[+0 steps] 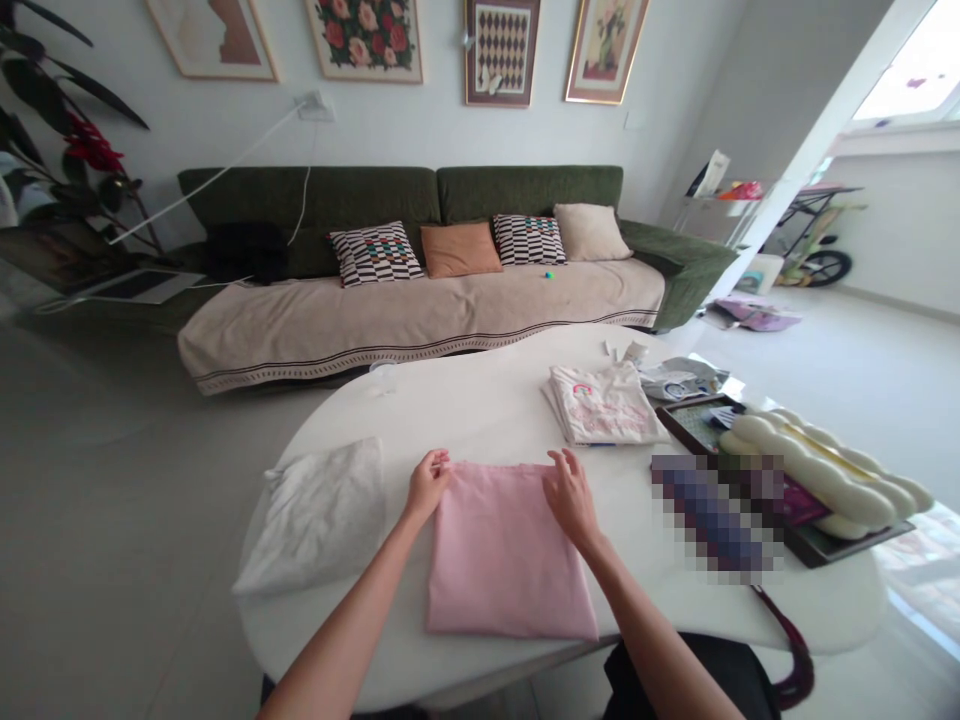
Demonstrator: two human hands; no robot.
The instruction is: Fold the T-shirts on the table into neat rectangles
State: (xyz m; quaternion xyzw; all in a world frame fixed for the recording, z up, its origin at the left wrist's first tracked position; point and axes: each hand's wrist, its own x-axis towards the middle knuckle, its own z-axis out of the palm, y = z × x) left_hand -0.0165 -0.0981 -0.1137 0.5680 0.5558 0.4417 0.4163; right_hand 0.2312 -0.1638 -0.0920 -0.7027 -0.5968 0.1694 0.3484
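Note:
A folded pink cloth [502, 560] lies on the white oval table [465, 410] right in front of me. My left hand [426, 485] pinches the cloth's far left corner, fingers closed on the fabric. At the far right corner rests my right hand [571, 495], its fingers curled over the cloth's top edge. Both forearms reach in from the bottom of the view.
A crumpled white cloth [319, 515] lies at the table's left. A folded cream printed shirt [604, 403] sits further back on the right, beside a dark tray [825, 548] holding a cream wavy object [821, 470]. A green sofa [450, 250] stands beyond the table.

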